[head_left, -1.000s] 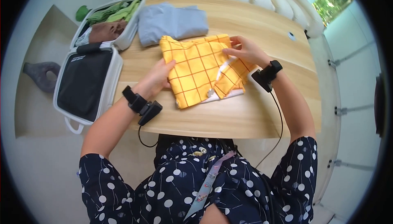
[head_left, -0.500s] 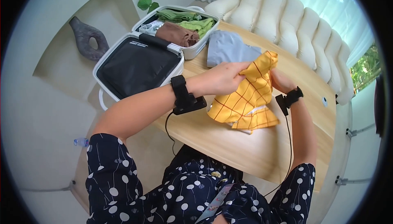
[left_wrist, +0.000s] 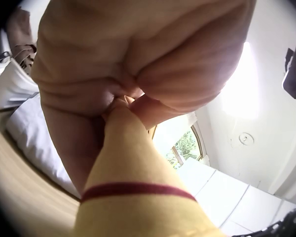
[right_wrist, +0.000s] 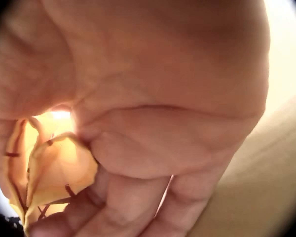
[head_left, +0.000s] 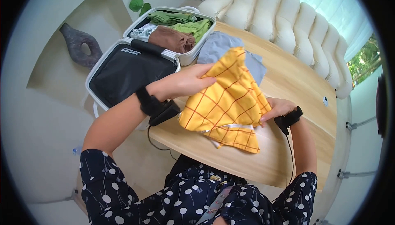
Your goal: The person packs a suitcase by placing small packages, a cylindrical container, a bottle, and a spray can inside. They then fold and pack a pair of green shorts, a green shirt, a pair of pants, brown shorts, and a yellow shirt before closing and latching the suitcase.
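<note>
- Yellow cloth [head_left: 224, 103] is up in the air, held off the table [head_left: 288, 81] above its near left edge, hanging tilted between both hands
- Left hand [head_left: 183, 82] has the cloth's upper corner, fingers curled over it; from the left wrist view the fabric [left_wrist: 133, 197] is pinched tight between thumb and fingers, a red stripe running across it
- Right hand [head_left: 277, 108] has the cloth's right side, lower down, fingers tucked under the fabric; the right wrist view shows bunched yellow folds [right_wrist: 49, 168] clasped in the curled fingers
- A white inner edge shows along the cloth's lower fold, with one more checked layer dangling beneath it
- Grey garment [head_left: 224, 48] lies folded on the table beyond the cloth, near the far left corner
- Open suitcase [head_left: 123, 66] sits off the table's left edge: black lined lid nearer, the far half packed with a brown piece [head_left: 170, 39] and green clothes [head_left: 181, 21]
- Cream sofa [head_left: 296, 23] runs along the table's far side
</note>
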`<state>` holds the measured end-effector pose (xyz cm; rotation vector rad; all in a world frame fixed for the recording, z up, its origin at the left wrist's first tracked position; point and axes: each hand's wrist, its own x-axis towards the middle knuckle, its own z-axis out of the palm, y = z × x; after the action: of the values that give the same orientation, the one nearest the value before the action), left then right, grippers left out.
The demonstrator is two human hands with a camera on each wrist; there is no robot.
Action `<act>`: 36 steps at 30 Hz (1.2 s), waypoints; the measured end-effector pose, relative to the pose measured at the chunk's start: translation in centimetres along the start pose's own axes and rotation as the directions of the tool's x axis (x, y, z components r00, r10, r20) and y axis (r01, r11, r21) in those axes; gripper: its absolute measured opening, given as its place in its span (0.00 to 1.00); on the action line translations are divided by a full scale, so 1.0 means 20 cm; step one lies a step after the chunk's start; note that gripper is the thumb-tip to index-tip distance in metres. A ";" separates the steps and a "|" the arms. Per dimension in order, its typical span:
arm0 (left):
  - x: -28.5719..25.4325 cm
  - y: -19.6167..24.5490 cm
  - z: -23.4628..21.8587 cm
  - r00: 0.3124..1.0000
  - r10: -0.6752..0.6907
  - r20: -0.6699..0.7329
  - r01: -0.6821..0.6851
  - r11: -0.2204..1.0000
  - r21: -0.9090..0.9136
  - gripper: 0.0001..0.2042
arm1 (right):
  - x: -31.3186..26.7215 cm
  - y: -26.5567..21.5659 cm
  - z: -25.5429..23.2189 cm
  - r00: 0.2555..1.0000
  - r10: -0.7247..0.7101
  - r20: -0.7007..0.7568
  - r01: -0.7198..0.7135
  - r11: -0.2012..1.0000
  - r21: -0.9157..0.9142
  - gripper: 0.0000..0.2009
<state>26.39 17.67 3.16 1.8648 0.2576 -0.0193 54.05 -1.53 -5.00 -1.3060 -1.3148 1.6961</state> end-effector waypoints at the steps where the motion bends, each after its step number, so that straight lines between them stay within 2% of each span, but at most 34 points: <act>1: -0.03 -0.06 0.02 0.994 -0.109 -0.028 0.104 0.985 -0.138 0.19 | 0.01 0.00 0.01 0.981 0.172 0.085 -0.169 0.985 -0.042 0.22; 2: -0.06 -0.13 0.03 0.973 -0.227 -0.039 0.208 0.938 -0.276 0.19 | 0.02 -0.01 0.02 0.925 0.341 0.168 -0.330 0.940 -0.091 0.20; 3: -0.06 -0.21 0.04 0.957 -0.289 -0.038 0.262 0.910 -0.321 0.21 | 0.02 -0.05 0.05 0.951 0.301 0.069 -0.293 0.951 -0.102 0.16; 4: -0.07 -0.26 0.05 0.957 -0.290 -0.022 0.268 0.910 -0.317 0.21 | 0.03 -0.09 -0.01 0.944 0.330 -0.015 -0.326 0.925 -0.193 0.14; 5: -0.07 -0.29 0.05 0.948 -0.315 -0.036 0.300 0.927 -0.225 0.21 | 0.04 -0.10 -0.05 0.971 0.175 -0.166 -0.214 0.943 -0.255 0.12; 6: -0.08 -0.32 0.05 0.940 -0.338 -0.055 0.329 0.935 -0.132 0.22 | 0.09 -0.14 -0.07 0.942 0.044 -0.332 -0.168 0.920 -0.355 0.12; 7: -0.08 -0.37 0.04 0.922 -0.374 -0.104 0.367 0.927 -0.077 0.24 | 0.13 -0.21 -0.08 0.872 -0.035 -0.488 -0.190 0.895 -0.404 0.13; 8: -0.05 -0.47 0.03 0.922 -0.376 -0.094 0.370 0.926 -0.077 0.24 | 0.19 -0.19 -0.14 0.786 -0.222 -0.576 -0.194 0.797 -0.572 0.15; 9: -0.02 -0.52 0.02 0.919 -0.306 -0.251 0.329 0.942 0.058 0.24 | 0.24 -0.25 -0.12 0.748 -0.279 -0.602 -0.264 0.707 -0.656 0.17; 10: 0.00 -0.56 0.01 0.911 -0.259 -0.322 0.313 0.941 0.126 0.24 | 0.28 -0.24 -0.10 0.747 -0.276 -0.605 -0.266 0.711 -0.651 0.17; 11: 0.02 -0.55 0.01 0.896 -0.211 -0.390 0.305 0.932 0.196 0.24 | 0.34 -0.22 -0.08 0.768 -0.445 -0.460 -0.180 0.539 -0.823 0.20; 12: 0.02 -0.41 0.02 0.885 -0.167 -0.435 0.308 0.910 0.278 0.25 | 0.39 -0.20 -0.06 0.770 -0.576 -0.275 -0.092 0.327 -0.941 0.24; 14: 0.09 -0.36 0.00 0.872 -0.121 -0.474 0.317 0.878 0.359 0.26 | 0.48 -0.18 -0.01 0.851 -0.512 -0.121 -0.054 0.144 -0.988 0.33; 15: 0.13 -0.39 -0.01 0.914 0.143 -0.379 0.130 0.783 0.609 0.28 | 0.53 -0.15 0.01 0.849 -0.519 -0.097 -0.098 0.025 -0.995 0.36; 16: 0.18 -0.43 -0.03 0.903 0.372 -0.214 -0.057 0.597 0.800 0.30 | 0.56 -0.12 0.00 0.849 -0.520 -0.094 -0.093 0.027 -0.995 0.36; 17: 0.22 -0.42 -0.04 0.905 0.369 -0.214 -0.055 0.597 0.800 0.30 | 0.59 -0.13 0.03 0.875 -0.458 -0.155 -0.176 -0.003 -0.984 0.34; 18: 0.26 -0.41 -0.04 0.931 0.342 -0.128 -0.034 0.429 0.903 0.31 | 0.60 -0.13 0.04 0.892 -0.395 -0.221 -0.256 -0.039 -0.966 0.33; 19: 0.31 -0.40 -0.04 0.953 0.299 -0.047 -0.028 0.243 0.970 0.32 | 0.62 -0.10 0.01 0.892 -0.394 -0.221 -0.256 -0.037 -0.966 0.33; 20: 0.36 -0.40 -0.05 0.954 0.298 -0.046 -0.029 0.245 0.969 0.32 | 0.65 -0.04 -0.04 0.859 -0.485 -0.164 -0.203 -0.028 -0.979 0.29; 21: 0.41 -0.40 -0.07 0.974 0.218 -0.062 0.003 0.264 0.965 0.33 | 0.66 -0.04 -0.06 0.814 -0.570 -0.109 -0.150 -0.025 -0.988 0.26; 22: 0.46 -0.41 -0.08 0.986 0.140 -0.084 0.042 0.279 0.959 0.33 | 0.64 -0.05 -0.11 0.816 -0.569 -0.104 -0.148 -0.032 -0.988 0.26; 24: 0.51 -0.36 -0.09 0.974 0.194 -0.114 0.065 0.242 0.968 0.31 | 0.56 -0.21 -0.15 0.883 -0.420 -0.210 -0.120 0.230 -0.966 0.19; 25: 0.54 -0.32 -0.10 0.983 0.145 -0.111 0.069 0.264 0.962 0.30 | 0.50 -0.30 -0.13 0.863 -0.456 -0.218 -0.080 0.304 -0.949 0.17; 26: 0.55 -0.30 -0.13 0.989 0.097 -0.108 0.076 0.287 0.955 0.28 | 0.47 -0.34 -0.15 0.893 -0.395 -0.216 -0.057 0.376 -0.925 0.18; 27: 0.55 -0.31 -0.17 0.964 0.241 -0.113 0.023 0.349 0.937 0.21 | 0.42 -0.43 -0.12 0.907 -0.298 -0.299 -0.143 0.448 -0.883 0.18; 28: 0.55 -0.31 -0.21 0.963 0.240 -0.122 0.031 0.351 0.936 0.21 | 0.38 -0.50 -0.10 0.906 -0.188 -0.380 -0.240 0.511 -0.825 0.18; 29: 0.56 -0.31 -0.25 0.921 0.370 -0.125 -0.082 0.496 0.864 0.18 | 0.36 -0.50 -0.14 0.907 -0.186 -0.378 -0.240 0.510 -0.826 0.18; 30: 0.56 -0.27 -0.27 0.859 0.490 -0.147 -0.217 0.609 0.763 0.15 | 0.32 -0.48 -0.19 0.903 -0.227 -0.365 -0.160 0.610 -0.776 0.19; 31: 0.56 -0.24 -0.31 0.847 0.502 -0.175 -0.251 0.667 0.701 0.12 | 0.28 -0.48 -0.23 0.893 -0.267 -0.361 -0.078 0.700 -0.710 0.20; 32: 0.53 -0.14 -0.33 0.905 0.358 -0.228 -0.143 0.763 0.631 0.12 | 0.25 -0.48 -0.25 0.892 -0.255 -0.373 -0.093 0.705 -0.703 0.20; 33: 0.54 -0.11 -0.37 0.918 0.342 -0.203 -0.198 0.836 0.512 0.13 | 0.21 -0.50 -0.26 0.879 -0.254 -0.404 -0.082 0.754 -0.652 0.19; 34: 0.54 -0.09 -0.39 0.918 0.350 -0.187 -0.285 0.909 0.304 0.14 | 0.17 -0.51 -0.28 0.864 -0.254 -0.435 -0.068 0.798 -0.599 0.18; 35: 0.52 -0.06 -0.39 0.914 0.350 -0.204 -0.309 0.928 0.207 0.14 | 0.15 -0.52 -0.29 0.866 -0.248 -0.435 -0.010 0.859 -0.511 0.18; 36: 0.51 -0.02 -0.39 0.912 0.347 -0.220 -0.330 0.938 0.111 0.14 | 0.13 -0.53 -0.26 0.861 -0.244 -0.447 -0.017 0.863 -0.505 0.18</act>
<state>35.31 26.80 3.60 1.9620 0.0931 0.4404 57.20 5.76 4.10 -1.7617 -1.5100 0.8495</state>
